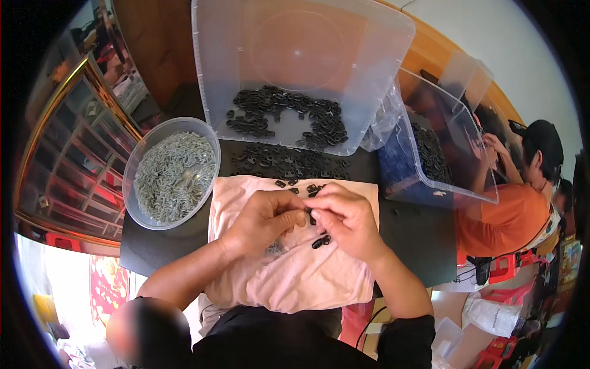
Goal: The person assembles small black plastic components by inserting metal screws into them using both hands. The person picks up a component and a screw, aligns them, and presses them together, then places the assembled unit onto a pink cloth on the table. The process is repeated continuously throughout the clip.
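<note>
Over a pale pink cloth [246, 286], my two hands meet fingertip to fingertip. My right hand [351, 222] is closed in a pinch on a small black plastic part [311, 216], mostly covered by the fingers. My left hand [265, 220] is closed too, thumb and forefinger pressed together against that part; whatever they hold is hidden. Just below the right fingers, a few black pieces [321, 242] lie on the cloth, and others [286, 183] lie near its far edge. Under my left hand there are small silvery pieces [275, 248], too blurred to name.
A round clear tub [129, 187] of small silvery metal pieces stands left. Behind the cloth, loose black parts [286, 162] lie before a large tipped clear bin [215, 67] holding more. Another clear bin [399, 163] stands right, near a person in an orange shirt [513, 215].
</note>
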Demonstrator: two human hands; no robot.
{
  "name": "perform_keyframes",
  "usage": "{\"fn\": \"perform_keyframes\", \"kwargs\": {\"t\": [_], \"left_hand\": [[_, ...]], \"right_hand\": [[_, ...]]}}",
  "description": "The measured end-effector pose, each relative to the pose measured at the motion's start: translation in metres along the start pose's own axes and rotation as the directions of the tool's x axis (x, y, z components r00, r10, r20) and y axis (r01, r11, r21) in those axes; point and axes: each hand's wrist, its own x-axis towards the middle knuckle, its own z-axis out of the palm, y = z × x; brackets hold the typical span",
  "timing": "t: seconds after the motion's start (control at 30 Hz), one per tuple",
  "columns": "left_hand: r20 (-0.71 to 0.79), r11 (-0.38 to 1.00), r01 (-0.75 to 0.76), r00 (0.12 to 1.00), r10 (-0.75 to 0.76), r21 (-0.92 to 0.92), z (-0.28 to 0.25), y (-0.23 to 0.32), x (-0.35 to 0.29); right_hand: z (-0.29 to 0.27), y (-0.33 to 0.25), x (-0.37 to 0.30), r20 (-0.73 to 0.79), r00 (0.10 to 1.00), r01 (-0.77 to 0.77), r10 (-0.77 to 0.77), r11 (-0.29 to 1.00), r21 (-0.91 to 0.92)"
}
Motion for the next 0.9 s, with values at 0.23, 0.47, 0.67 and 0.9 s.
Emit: {"fn": "perform_keyframes", "kwargs": {"t": [0.23, 0.47, 0.67, 0.9], "left_hand": [[0.172, 0.586, -0.372, 0.913, 0.369, 0.720, 0.026, -0.003, -0.007], [0.269, 0.367, -0.449, 0.853, 0.447, 0.815, 0.038, -0.026, -0.003], [0.041, 0.946, -0.135, 0.991, 0.128, 0.296, 0.021, -0.010, -0.003], [0.163, 0.922, 0.075, 0.986, -0.013, -0.379, 0.005, -0.009, 0.000]], "right_hand": [[-0.029, -0.003, 0.010, -0.168, 0.970, -0.110, 0.176, 0.934, 0.341], [-0.023, 0.000, 0.007, -0.147, 0.985, -0.038, 0.088, 0.948, 0.316], [-0.022, -0.002, 0.007, -0.147, 0.985, -0.030, 0.087, 0.935, 0.352], [-0.017, -0.018, 0.005, -0.124, 0.989, -0.035, 0.079, 0.945, 0.325]]}}
